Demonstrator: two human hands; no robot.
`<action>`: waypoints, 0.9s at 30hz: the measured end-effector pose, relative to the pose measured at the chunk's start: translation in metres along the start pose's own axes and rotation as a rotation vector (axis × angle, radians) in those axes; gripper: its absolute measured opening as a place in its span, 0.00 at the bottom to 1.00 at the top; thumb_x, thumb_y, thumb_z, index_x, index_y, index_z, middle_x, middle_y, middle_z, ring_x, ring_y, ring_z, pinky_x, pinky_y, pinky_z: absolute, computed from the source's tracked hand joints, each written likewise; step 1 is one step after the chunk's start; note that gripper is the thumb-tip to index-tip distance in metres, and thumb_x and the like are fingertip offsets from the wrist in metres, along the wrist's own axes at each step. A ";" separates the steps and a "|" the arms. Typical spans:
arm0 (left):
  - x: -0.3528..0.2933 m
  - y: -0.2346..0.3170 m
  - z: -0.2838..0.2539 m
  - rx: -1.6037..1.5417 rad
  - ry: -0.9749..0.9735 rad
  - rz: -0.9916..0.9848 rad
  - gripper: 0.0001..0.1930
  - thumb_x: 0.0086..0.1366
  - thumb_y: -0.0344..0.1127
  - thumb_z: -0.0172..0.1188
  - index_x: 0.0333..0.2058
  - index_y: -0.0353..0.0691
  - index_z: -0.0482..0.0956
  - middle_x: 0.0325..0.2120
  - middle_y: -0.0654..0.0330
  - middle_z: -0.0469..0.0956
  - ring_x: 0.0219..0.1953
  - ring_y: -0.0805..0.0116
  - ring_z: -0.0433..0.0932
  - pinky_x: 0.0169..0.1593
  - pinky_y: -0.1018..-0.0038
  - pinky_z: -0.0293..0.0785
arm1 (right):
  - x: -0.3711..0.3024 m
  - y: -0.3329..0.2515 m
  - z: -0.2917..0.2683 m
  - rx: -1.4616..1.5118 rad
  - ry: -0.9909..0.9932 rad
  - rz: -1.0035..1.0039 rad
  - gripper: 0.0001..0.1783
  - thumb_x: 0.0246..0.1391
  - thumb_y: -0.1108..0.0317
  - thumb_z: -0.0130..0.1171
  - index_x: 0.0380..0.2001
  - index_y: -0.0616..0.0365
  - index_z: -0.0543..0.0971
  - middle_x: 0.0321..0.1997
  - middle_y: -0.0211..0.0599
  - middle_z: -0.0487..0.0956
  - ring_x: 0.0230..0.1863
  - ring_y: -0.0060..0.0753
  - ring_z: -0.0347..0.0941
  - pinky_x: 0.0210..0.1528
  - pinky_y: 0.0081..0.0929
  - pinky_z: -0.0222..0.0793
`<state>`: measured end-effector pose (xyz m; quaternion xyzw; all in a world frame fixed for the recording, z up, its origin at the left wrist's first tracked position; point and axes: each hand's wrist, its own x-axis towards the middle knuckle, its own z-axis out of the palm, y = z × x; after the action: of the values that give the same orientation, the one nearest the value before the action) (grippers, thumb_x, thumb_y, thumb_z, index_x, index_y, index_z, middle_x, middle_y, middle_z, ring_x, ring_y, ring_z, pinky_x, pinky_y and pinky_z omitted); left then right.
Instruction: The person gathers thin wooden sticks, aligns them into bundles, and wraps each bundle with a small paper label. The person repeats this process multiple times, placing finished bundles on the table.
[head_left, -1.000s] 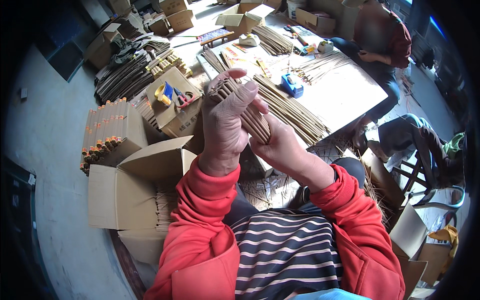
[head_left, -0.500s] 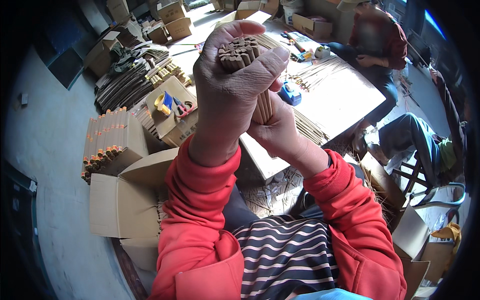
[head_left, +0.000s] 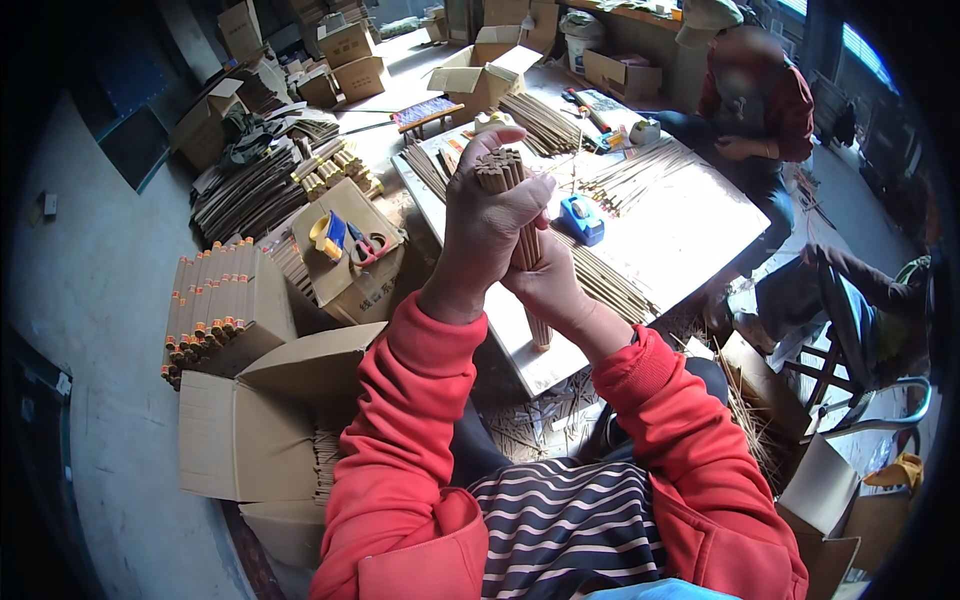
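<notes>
A bundle of brown sticks (head_left: pixel 501 176), which look like incense sticks, stands upright in front of me, leaning slightly. My left hand (head_left: pixel 478 222) is wrapped round its upper part, with the cut ends showing above the thumb and the index finger raised behind them. Lower down, my right hand (head_left: pixel 553 283) is closed round the same bundle. The bundle's bottom end comes down at the near edge of the white table (head_left: pixel 690 245). Beyond my right hand lie a row of loose sticks (head_left: pixel 608 282) and a blue tape dispenser (head_left: pixel 582 220).
Left of me are an open carton (head_left: pixel 210 430), a carton of banded stick bundles (head_left: pixel 262 285), and a box carrying scissors (head_left: pixel 370 249) and a yellow-and-blue tape cutter (head_left: pixel 327 235). A seated co-worker (head_left: pixel 755 110) is at the far right, another person (head_left: pixel 880 300) nearer.
Both my hands have lowered with the bundle, and its bottom end has come into view at the table. The nearer person on the right has shifted posture.
</notes>
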<state>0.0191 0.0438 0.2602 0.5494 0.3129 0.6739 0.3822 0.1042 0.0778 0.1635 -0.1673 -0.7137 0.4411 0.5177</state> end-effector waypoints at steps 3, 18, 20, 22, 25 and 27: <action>-0.002 0.009 0.006 -0.009 -0.014 0.041 0.26 0.53 0.28 0.62 0.49 0.32 0.62 0.20 0.65 0.73 0.20 0.79 0.72 0.27 0.83 0.70 | -0.001 -0.002 -0.001 0.050 -0.006 0.050 0.19 0.42 0.71 0.61 0.41 0.59 0.71 0.34 0.40 0.77 0.37 0.33 0.75 0.41 0.28 0.70; -0.037 -0.002 0.022 0.099 0.266 0.036 0.10 0.53 0.25 0.63 0.33 0.36 0.73 0.19 0.65 0.72 0.20 0.78 0.72 0.26 0.81 0.70 | -0.017 -0.033 0.006 -0.129 0.044 -0.067 0.29 0.43 0.63 0.65 0.49 0.59 0.69 0.40 0.47 0.77 0.41 0.44 0.76 0.41 0.29 0.70; -0.043 0.020 0.027 0.022 0.132 -0.038 0.07 0.52 0.27 0.65 0.26 0.38 0.74 0.17 0.65 0.72 0.19 0.77 0.72 0.26 0.81 0.70 | -0.025 -0.042 0.003 -0.087 0.008 -0.053 0.29 0.43 0.67 0.64 0.49 0.60 0.68 0.41 0.45 0.77 0.42 0.40 0.75 0.43 0.28 0.69; -0.048 0.036 0.030 -0.048 0.047 -0.095 0.08 0.52 0.30 0.66 0.26 0.38 0.74 0.16 0.65 0.72 0.18 0.77 0.72 0.26 0.80 0.69 | -0.034 -0.049 0.001 0.003 -0.028 -0.026 0.29 0.42 0.72 0.63 0.50 0.61 0.68 0.42 0.41 0.76 0.44 0.33 0.74 0.45 0.26 0.68; -0.050 0.044 0.034 -0.066 -0.036 -0.120 0.10 0.52 0.33 0.66 0.24 0.38 0.73 0.16 0.64 0.71 0.18 0.76 0.71 0.25 0.81 0.68 | -0.038 -0.067 0.000 0.093 -0.014 -0.001 0.30 0.41 0.76 0.63 0.51 0.62 0.67 0.44 0.39 0.75 0.46 0.27 0.72 0.47 0.25 0.67; -0.051 0.048 0.034 -0.025 -0.109 -0.098 0.10 0.52 0.33 0.66 0.23 0.39 0.72 0.16 0.64 0.71 0.18 0.76 0.71 0.25 0.80 0.68 | -0.040 -0.073 -0.001 0.133 -0.014 0.006 0.30 0.41 0.75 0.63 0.51 0.62 0.67 0.44 0.39 0.74 0.46 0.27 0.72 0.47 0.25 0.67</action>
<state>0.0492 -0.0241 0.2818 0.5644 0.3096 0.6276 0.4379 0.1373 0.0096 0.1988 -0.1318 -0.6858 0.4904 0.5214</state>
